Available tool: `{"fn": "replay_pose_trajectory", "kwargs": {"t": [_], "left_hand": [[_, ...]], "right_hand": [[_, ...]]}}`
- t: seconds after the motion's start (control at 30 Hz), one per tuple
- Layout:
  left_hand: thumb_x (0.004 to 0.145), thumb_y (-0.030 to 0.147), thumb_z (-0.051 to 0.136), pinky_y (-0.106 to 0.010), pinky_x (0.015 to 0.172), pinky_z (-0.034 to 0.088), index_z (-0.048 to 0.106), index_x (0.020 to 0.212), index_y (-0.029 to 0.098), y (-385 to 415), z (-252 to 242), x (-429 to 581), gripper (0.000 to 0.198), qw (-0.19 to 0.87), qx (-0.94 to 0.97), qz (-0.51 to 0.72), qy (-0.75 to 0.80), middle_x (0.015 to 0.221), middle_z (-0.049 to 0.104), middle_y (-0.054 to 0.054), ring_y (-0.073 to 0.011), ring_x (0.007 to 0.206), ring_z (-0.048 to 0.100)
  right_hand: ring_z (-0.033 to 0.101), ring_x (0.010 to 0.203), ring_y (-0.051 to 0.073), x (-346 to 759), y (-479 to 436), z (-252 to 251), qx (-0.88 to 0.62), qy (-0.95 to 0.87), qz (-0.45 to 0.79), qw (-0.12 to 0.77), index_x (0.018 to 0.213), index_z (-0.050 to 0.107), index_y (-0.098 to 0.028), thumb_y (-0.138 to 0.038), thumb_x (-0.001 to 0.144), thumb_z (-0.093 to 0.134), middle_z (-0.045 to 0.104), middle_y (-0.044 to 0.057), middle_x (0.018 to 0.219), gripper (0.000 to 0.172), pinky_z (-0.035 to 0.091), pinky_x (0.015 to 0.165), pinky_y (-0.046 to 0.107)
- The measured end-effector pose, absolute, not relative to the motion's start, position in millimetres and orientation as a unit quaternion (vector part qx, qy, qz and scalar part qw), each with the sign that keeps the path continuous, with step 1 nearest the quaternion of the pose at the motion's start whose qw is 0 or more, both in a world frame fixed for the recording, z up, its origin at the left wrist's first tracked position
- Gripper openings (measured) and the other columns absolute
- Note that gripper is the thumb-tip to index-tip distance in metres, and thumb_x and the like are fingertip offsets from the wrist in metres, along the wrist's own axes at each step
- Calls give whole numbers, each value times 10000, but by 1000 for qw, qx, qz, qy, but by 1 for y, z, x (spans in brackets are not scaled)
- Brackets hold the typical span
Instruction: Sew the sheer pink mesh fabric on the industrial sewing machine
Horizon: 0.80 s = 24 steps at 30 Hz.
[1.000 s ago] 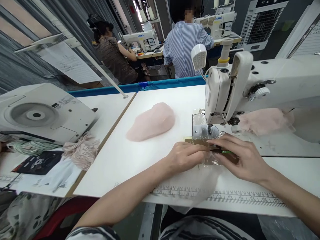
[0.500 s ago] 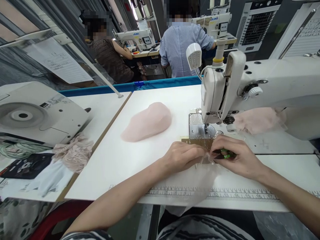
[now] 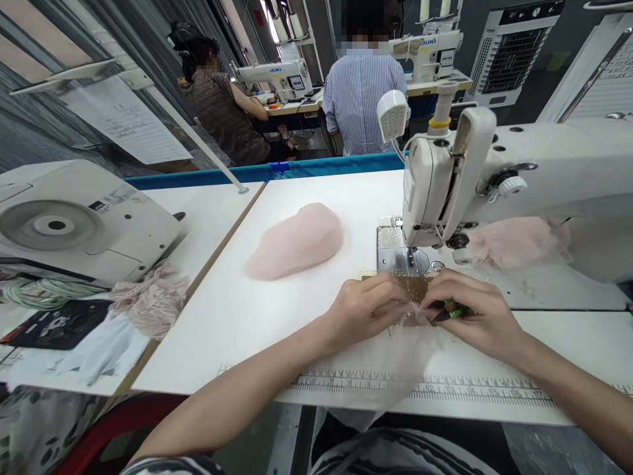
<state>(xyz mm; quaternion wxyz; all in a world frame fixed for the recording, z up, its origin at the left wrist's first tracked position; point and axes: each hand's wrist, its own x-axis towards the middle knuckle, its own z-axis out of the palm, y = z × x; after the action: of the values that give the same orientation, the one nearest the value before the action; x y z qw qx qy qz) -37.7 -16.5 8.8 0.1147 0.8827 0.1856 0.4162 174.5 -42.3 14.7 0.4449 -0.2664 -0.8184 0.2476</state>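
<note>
In front of the sewing machine's needle plate (image 3: 390, 258), a strip of sheer pale fabric (image 3: 403, 363) hangs from my fingers over the table's front edge. My left hand (image 3: 368, 305) pinches its upper end between thumb and fingers. Close beside it, my right hand (image 3: 467, 310) is closed around small thread snips (image 3: 448, 313) with dark blades and a green part, its fingertips also at the fabric. The presser foot area of the sewing machine (image 3: 438, 178) is just beyond both hands. Exactly how the fingertips grip the fabric is partly hidden.
A pale pink fabric piece (image 3: 297, 243) lies flat on the white table (image 3: 208, 330), left of the needle. More pink fabric (image 3: 514, 243) lies under the machine arm. A ruler strip (image 3: 346, 381) runs along the front edge. Two people sit at machines beyond the blue cloth edge (image 3: 341, 165).
My fingertips have drawn slightly apart at the fabric, and the snips' blades have turned a little. The whole view has shifted slightly. One person ahead has lowered an arm.
</note>
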Motion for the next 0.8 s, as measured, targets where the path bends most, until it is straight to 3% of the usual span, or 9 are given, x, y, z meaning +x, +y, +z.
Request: {"fn": "replay_pose_trajectory", "kwargs": {"t": [0.53,0.7,0.8], "left_hand": [[886,126,504,-122,445,403,452,833,178,-21,6,-36,91,99,881,433,166,866,676,5,-53,683,633],[893,108,491,-143,498,451,485,887,181,-20,7,-38,73,110,890,415,154,852,671,8,-62,680,626],[892,109,507,-150,512,460,483,880,177,-19,6,-39,73,108,890,418,147,832,665,8,-67,674,626]], "right_hand": [[592,660,110,171,-46,8,-232,-859,87,448,946,576,-175,30,797,566,629,7,765,254,489,540,223],[594,671,116,173,-46,8,-238,-862,106,435,979,579,-187,16,776,564,633,2,787,287,493,548,230],[597,729,141,175,-46,12,-251,-858,139,427,1126,545,-188,-90,813,585,644,29,871,330,505,570,261]]}}
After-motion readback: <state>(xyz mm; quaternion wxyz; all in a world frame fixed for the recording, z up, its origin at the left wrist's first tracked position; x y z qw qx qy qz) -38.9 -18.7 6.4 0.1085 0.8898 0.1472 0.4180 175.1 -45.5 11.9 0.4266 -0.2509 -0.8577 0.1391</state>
